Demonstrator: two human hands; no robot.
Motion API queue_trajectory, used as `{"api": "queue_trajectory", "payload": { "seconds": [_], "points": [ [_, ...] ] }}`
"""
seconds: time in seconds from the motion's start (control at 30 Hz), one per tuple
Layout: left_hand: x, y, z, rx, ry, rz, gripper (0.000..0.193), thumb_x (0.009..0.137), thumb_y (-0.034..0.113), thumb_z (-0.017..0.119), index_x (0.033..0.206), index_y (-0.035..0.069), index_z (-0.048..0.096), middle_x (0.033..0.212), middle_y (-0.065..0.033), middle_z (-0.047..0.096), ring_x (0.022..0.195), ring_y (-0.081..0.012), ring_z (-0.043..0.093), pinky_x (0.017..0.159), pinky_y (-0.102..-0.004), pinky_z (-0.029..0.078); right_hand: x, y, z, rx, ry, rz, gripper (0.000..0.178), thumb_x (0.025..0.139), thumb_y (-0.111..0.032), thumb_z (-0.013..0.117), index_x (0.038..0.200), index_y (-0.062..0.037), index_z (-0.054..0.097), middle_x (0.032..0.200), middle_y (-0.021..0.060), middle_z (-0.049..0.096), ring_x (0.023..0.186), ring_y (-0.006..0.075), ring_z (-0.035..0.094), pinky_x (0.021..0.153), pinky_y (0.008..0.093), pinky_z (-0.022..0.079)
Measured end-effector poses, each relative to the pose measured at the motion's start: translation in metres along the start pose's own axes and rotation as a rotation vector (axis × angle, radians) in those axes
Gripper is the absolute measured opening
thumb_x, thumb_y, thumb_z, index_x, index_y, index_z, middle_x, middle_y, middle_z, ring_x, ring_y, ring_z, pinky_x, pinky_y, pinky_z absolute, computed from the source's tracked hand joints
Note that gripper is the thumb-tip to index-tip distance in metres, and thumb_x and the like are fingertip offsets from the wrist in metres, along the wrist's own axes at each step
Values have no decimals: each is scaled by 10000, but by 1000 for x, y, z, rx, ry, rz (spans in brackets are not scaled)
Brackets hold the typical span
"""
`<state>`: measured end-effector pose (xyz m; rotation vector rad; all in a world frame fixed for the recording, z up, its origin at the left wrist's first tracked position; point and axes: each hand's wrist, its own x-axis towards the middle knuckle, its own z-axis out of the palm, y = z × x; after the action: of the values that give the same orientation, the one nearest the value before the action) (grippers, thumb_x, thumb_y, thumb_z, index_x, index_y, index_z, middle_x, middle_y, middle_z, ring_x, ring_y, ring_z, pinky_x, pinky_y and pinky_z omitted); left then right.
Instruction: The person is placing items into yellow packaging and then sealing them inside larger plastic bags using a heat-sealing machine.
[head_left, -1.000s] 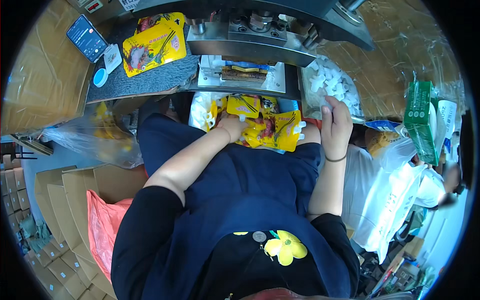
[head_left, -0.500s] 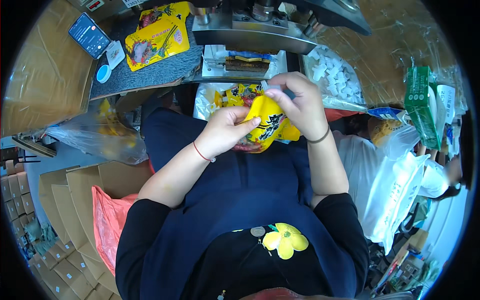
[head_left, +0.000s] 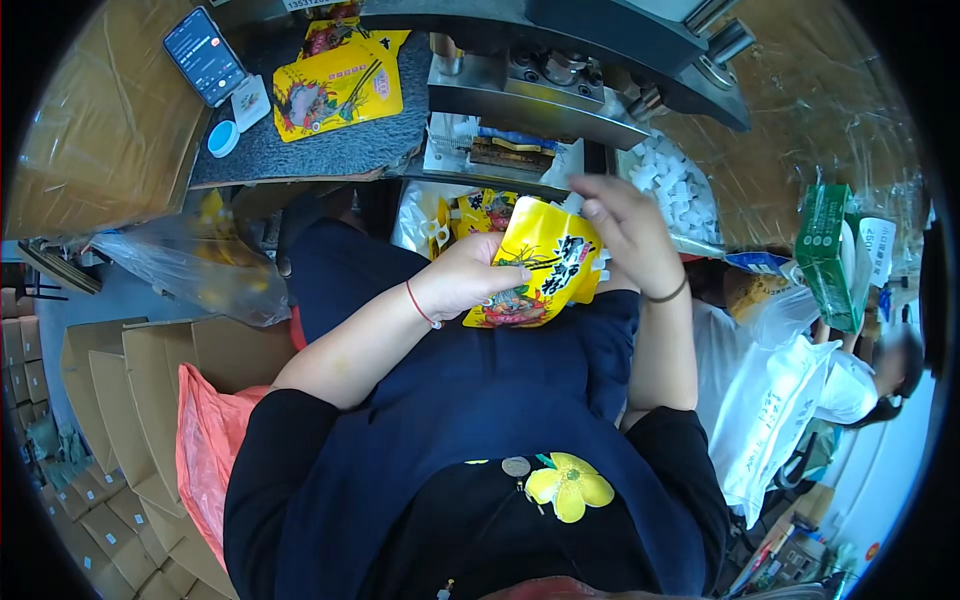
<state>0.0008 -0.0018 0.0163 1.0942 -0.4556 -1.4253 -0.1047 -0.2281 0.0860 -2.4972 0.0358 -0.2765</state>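
My left hand is closed on a yellow printed spout pouch, thumb on its front face, above my lap. The pouch tilts, with its whitish spout pointing up and right. Behind its right edge show more yellow film and white spout parts, likely another pouch. My right hand is just right of the spout, fingers partly spread and slightly blurred; nothing shows in them. Beyond the hands, more yellow pouches lie in a clear plastic bag.
A metal press stands ahead over a small fixture. White plastic caps are heaped to its right. Flat yellow pouches, a phone and a blue-white lid rest on the dark tabletop at left. Another person is at right.
My right hand has come off the spout and moved slightly right. My left hand keeps the pouch, now turned with more of its front showing. The whole view has shifted a little.
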Motion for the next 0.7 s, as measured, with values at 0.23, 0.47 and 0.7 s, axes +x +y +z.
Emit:
{"api": "queue_trajectory", "payload": {
  "seconds": [0.23,0.47,0.7],
  "points": [
    [3,2,-9,-46,32,-23,326,913,33,657,1228,-50,636,1161,-124,712,1025,-183,696,921,-312,543,-2,19,-9,-382,308,86,295,949,-126,596,1227,-38,641,1211,204,647,1103,391,611,951,425,493],
    [27,33,-36,-242,123,137,351,890,-72,580,1239,-53,600,1193,-153,693,1028,-236,710,923,-375,571,-6,90,-8,-610,101,328,217,879,-156,664,1095,-127,664,1045,166,615,899,394,650,755,479,537],
    [31,35,-63,127,493,427,306,885,58,686,1150,-26,557,1047,-119,656,925,-234,663,847,-369,545,-7,83,1,-597,332,302,204,842,-91,670,1045,-82,649,1097,155,597,824,368,654,724,448,542]
  ]
}}
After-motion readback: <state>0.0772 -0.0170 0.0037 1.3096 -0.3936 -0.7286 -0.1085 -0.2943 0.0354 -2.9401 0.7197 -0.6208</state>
